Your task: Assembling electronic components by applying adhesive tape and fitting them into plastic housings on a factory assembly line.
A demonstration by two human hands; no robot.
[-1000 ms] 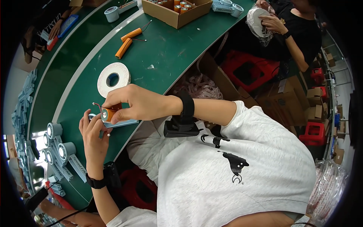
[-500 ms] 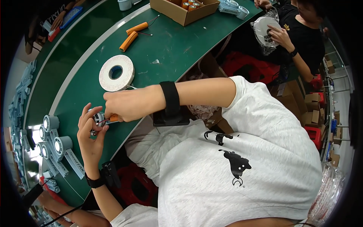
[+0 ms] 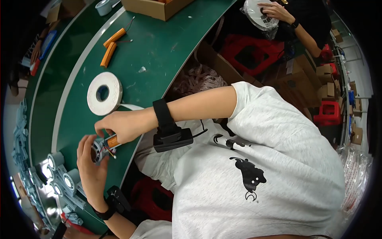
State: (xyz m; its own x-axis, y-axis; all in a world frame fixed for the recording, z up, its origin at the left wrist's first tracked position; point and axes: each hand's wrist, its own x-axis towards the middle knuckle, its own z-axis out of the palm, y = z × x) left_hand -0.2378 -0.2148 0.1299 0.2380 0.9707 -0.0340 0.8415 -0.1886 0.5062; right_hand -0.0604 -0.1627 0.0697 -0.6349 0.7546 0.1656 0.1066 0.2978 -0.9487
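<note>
My left hand (image 3: 90, 167) grips the round head of a small handheld fan (image 3: 96, 152) at the table edge, its fingers bent around the ring. Thin wires, some red, trail out of the fan beside a small white connector. An orange cylindrical battery (image 3: 113, 141) lies along the fan's handle, partly covered. My right hand (image 3: 126, 125) closes over the battery from above with curled fingers, its fingertips partly hidden. Just beyond that hand, a roll of white tape (image 3: 104, 93) rests on the green table (image 3: 155, 51), its loose end trailing toward my wrist.
Two orange batteries with leads (image 3: 111, 46) lie farther back near a cardboard box (image 3: 159, 8). Assembled blue-grey fans (image 3: 67, 179) cluster at the left. Across the table corner, another person's hand (image 3: 277, 11) holds a wrapped white roll (image 3: 258, 15). Red stools (image 3: 248, 53) stand below.
The view has shifted, so the table things appear farther left. My right hand has turned and lifted slightly, showing more of the battery and wires. My left hand still holds the fan.
</note>
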